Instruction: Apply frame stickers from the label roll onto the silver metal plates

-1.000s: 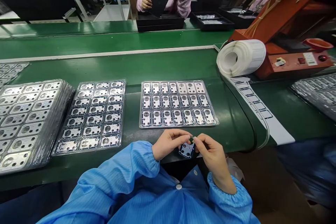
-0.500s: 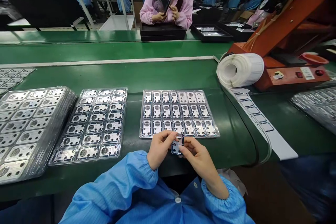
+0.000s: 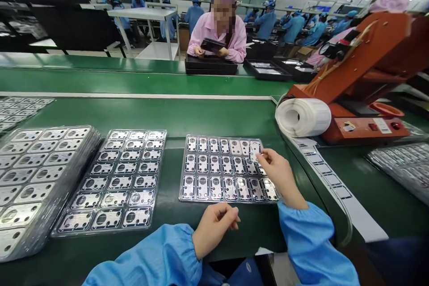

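Note:
My right hand pinches a small metallic plate with dark edges over the upper right part of a clear tray holding rows of similar plates. Below that tray's front edge, my left hand hovers with fingers curled together and nothing visible in them. A second filled tray lies to the left, and beyond it stands a tall stack of filled trays.
A roll of labels with its strip trailing forward sits on the right, beside an orange machine. Across the green bench, a person in pink holds a dark panel over black trays. More trays lie far right.
My right hand has moved up and right, carrying the plate from between both hands to the tray. My left hand has let go of it and sits lower. The camera view has tilted up.

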